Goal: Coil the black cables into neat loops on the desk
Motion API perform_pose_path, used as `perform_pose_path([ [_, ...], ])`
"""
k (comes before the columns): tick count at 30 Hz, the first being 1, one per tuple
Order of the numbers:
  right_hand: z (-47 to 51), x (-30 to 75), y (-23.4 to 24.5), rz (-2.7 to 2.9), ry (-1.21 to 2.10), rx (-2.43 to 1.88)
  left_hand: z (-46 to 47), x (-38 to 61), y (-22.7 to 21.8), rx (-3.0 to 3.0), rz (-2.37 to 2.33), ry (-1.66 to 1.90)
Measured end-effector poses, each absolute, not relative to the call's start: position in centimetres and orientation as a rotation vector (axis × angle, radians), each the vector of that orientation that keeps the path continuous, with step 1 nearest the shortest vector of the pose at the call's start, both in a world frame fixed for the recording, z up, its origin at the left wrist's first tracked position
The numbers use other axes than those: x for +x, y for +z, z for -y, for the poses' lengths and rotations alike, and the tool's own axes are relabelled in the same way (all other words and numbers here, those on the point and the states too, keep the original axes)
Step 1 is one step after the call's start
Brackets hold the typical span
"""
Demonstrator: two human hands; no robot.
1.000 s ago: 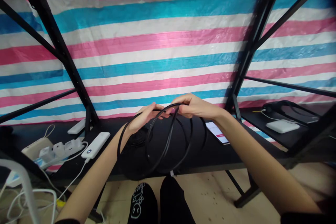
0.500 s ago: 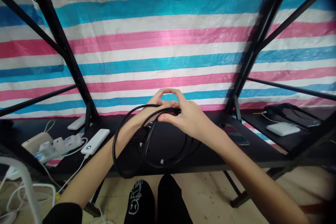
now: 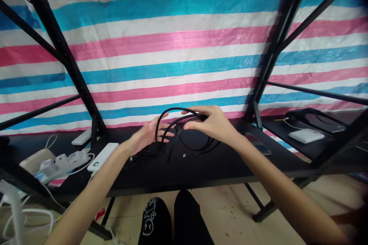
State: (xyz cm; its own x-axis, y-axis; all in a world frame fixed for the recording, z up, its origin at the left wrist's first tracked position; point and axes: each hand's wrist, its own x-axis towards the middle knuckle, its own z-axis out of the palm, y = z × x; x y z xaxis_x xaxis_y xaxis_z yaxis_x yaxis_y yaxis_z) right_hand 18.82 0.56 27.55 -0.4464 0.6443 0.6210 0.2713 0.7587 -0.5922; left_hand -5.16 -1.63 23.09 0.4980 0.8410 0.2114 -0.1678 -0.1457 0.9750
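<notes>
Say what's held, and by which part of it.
The right hand holds the coiled black cable by the upper part of its bunched loops. The left hand is open beside the loops; whether it touches them can't be told.

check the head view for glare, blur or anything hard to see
Head view: glare pales the striped plastic sheet near its middle; same head view, the black cable partly blends into the black shelf; head view again, the lower right corner is dark and blurred.

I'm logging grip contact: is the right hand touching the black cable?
Touching: the head view shows the right hand gripping the black cable between thumb and fingers.
</notes>
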Motion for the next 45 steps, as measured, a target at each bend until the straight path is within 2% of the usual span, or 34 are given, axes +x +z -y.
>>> perform_pose_path([
  [6,-0.1,18.0,27.5,1.982,0.255,-0.971,3.6,-2.8,22.3,1.735,-0.757,1.190],
  [10,0.3,17.2,27.1,2.033,0.046,-1.097,4.5,-1.6,22.9,1.826,-0.849,1.092],
  [15,0.2,16.4,25.8,2.134,0.158,-1.148,5.4,0.0,24.2,1.874,-0.867,1.039],
  [22,-0.3,17.1,26.4,2.084,0.198,-1.143,5.2,-0.4,23.8,1.940,-1.283,0.893],
  [37,-2.5,18.7,25.6,2.056,0.808,-0.796,2.4,-2.5,22.7,1.599,-1.075,1.239],
  [41,-2.5,19.0,25.1,1.929,1.170,-0.868,2.3,-2.7,22.9,1.429,-0.994,1.308],
  [45,-2.0,19.2,23.9,1.755,1.560,-0.724,2.5,-3.4,22.9,1.213,-0.899,1.395],
])
